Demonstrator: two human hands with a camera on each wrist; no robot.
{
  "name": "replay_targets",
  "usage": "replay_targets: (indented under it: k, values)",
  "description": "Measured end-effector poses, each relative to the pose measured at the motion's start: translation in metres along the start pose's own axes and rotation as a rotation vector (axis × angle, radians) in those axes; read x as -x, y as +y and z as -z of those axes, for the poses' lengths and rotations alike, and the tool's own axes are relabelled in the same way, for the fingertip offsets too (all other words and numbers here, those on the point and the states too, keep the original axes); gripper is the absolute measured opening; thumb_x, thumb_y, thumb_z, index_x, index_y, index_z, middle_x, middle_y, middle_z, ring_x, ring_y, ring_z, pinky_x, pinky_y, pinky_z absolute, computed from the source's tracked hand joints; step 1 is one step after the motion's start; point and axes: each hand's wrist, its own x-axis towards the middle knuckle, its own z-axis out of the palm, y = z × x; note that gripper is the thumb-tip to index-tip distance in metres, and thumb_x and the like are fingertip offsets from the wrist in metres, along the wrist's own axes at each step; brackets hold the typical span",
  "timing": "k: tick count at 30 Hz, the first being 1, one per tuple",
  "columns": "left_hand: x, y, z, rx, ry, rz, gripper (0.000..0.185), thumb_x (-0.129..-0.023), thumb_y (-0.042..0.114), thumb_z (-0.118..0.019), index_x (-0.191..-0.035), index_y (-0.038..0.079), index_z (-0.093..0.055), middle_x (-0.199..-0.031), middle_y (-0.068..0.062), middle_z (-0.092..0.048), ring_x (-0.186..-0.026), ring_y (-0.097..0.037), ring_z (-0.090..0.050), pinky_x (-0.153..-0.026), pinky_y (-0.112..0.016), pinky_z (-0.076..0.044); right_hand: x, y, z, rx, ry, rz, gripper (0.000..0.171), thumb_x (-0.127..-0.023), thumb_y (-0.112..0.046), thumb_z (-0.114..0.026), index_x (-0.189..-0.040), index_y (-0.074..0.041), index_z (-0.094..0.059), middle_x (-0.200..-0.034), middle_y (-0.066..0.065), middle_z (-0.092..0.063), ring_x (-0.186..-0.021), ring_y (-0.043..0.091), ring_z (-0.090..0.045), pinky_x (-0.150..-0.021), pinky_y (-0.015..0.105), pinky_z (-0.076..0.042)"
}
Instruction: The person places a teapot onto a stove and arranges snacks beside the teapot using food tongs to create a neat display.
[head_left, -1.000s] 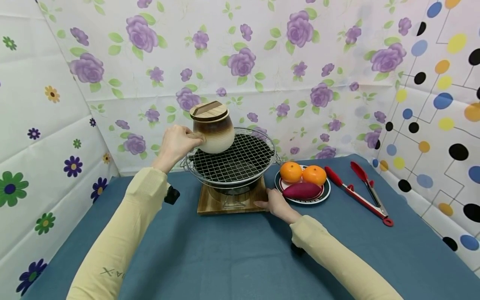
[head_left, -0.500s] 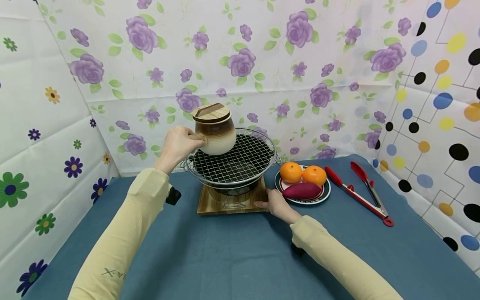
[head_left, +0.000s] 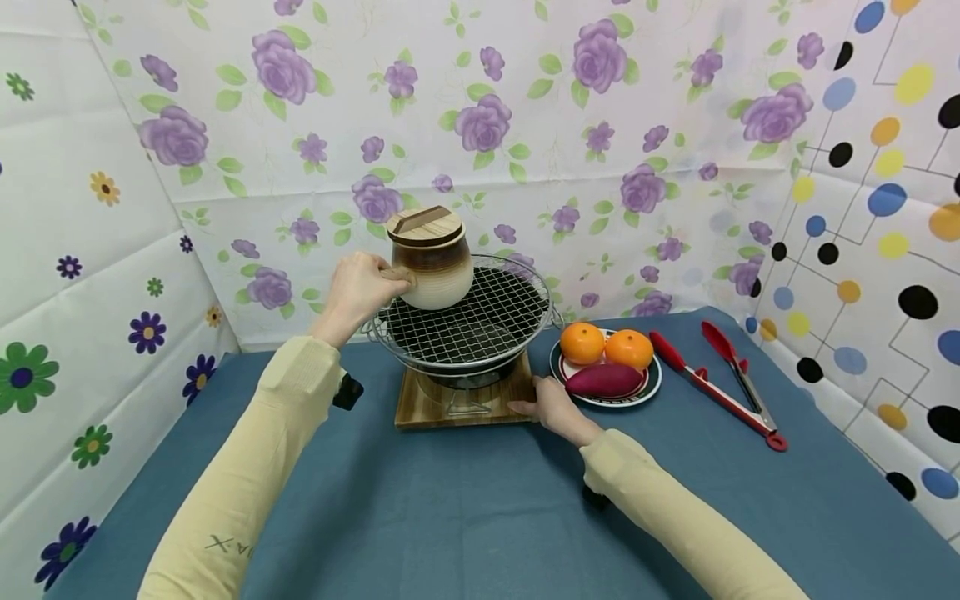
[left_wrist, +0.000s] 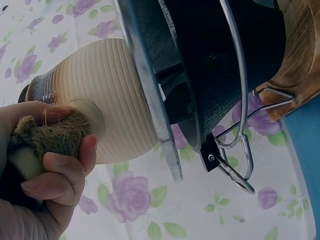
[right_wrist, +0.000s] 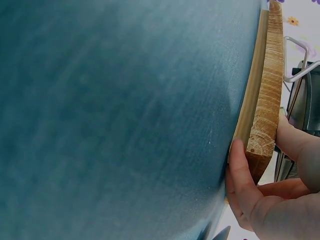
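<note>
Ceramic pot (head_left: 433, 271) sits at the wire grill's (head_left: 480, 321) left rim — left hand (head_left: 356, 287) grips its rope-wrapped handle (left_wrist: 50, 137); right hand (head_left: 551, 407) pinches the wooden base's (head_left: 450, 408) corner. Off-centre weight could tip it over the edge.

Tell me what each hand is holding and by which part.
The left hand grips the ceramic pot by its rope-wrapped side handle. The right hand holds the wooden board at its front right corner.
</note>
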Motion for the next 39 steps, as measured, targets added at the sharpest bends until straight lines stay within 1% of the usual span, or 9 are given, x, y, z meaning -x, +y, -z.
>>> replay_targets:
  k: [5,8,17,22,25,31,39]
  values:
    - [0.0002,0.0003,-0.0003,-0.005,-0.014,0.013,0.028,-0.077,0.026,-0.069,-0.066,0.001,-0.064,-0.053,-0.004,-0.054,-0.046,-0.016,-0.044,-0.043,-0.028,-0.038,0.0003,-0.0001,-0.0002,0.004,-0.009,-0.004,0.044,-0.08,-0.029,-0.071,-0.096,0.009,-0.055,-0.055,0.003,-0.053,-0.047,0.016,-0.052,-0.053,0.029,-0.046]
    - [0.0006,0.0005,-0.0001,-0.01,-0.01,0.014,0.025,-0.077,0.025,-0.069,-0.069,0.002,-0.066,-0.055,-0.004,-0.056,-0.047,-0.017,-0.046,-0.044,-0.028,-0.04,0.0005,-0.0002,0.0002,-0.003,-0.009,0.0,0.045,-0.08,-0.028,-0.071,-0.098,0.01,-0.055,-0.054,0.003,-0.053,-0.047,0.016,-0.052,-0.052,0.029,-0.046]
    - [0.001,0.0029,0.0007,-0.021,-0.013,0.028,0.023,-0.077,0.024,-0.067,-0.072,0.001,-0.066,-0.059,-0.005,-0.058,-0.051,-0.019,-0.049,-0.045,-0.03,-0.041,0.0005,-0.0014,0.0022,-0.007,-0.017,0.004,0.04,-0.081,-0.028,-0.07,-0.092,0.007,-0.056,-0.055,0.004,-0.052,-0.047,0.016,-0.051,-0.049,0.028,-0.044]
    - [0.001,0.0009,0.0002,-0.009,-0.018,0.026,0.023,-0.077,0.023,-0.065,-0.068,0.002,-0.064,-0.057,-0.005,-0.057,-0.05,-0.018,-0.048,-0.045,-0.029,-0.041,-0.0002,-0.0016,0.0023,-0.004,-0.027,-0.007,0.039,-0.081,-0.028,-0.07,-0.091,0.006,-0.055,-0.054,0.004,-0.052,-0.047,0.016,-0.05,-0.049,0.028,-0.043]
    - [0.0014,0.0003,0.0003,-0.006,-0.019,0.027,0.022,-0.076,0.023,-0.065,-0.069,0.002,-0.063,-0.058,-0.006,-0.057,-0.05,-0.019,-0.049,-0.046,-0.03,-0.042,-0.0007,-0.0011,0.0016,-0.002,-0.031,-0.006,0.04,-0.081,-0.028,-0.07,-0.092,0.007,-0.055,-0.054,0.004,-0.052,-0.047,0.016,-0.051,-0.049,0.028,-0.043]
    - [0.0012,0.0009,0.0006,-0.016,-0.021,0.034,0.025,-0.076,0.025,-0.067,-0.078,0.0,-0.065,-0.067,-0.009,-0.06,-0.057,-0.022,-0.053,-0.05,-0.032,-0.045,-0.0009,0.0001,0.0008,-0.032,-0.031,-0.004,0.045,-0.081,-0.027,-0.07,-0.101,0.011,-0.054,-0.055,0.004,-0.054,-0.047,0.016,-0.053,-0.049,0.028,-0.044]
    - [0.0042,0.003,0.002,-0.004,-0.036,0.014,0.022,-0.078,0.022,-0.065,-0.075,0.001,-0.063,-0.064,-0.009,-0.058,-0.054,-0.021,-0.049,-0.048,-0.031,-0.042,-0.0011,0.0001,0.0008,-0.011,-0.034,-0.015,0.044,-0.081,-0.028,-0.07,-0.097,0.009,-0.055,-0.055,0.003,-0.054,-0.048,0.016,-0.052,-0.049,0.027,-0.044]
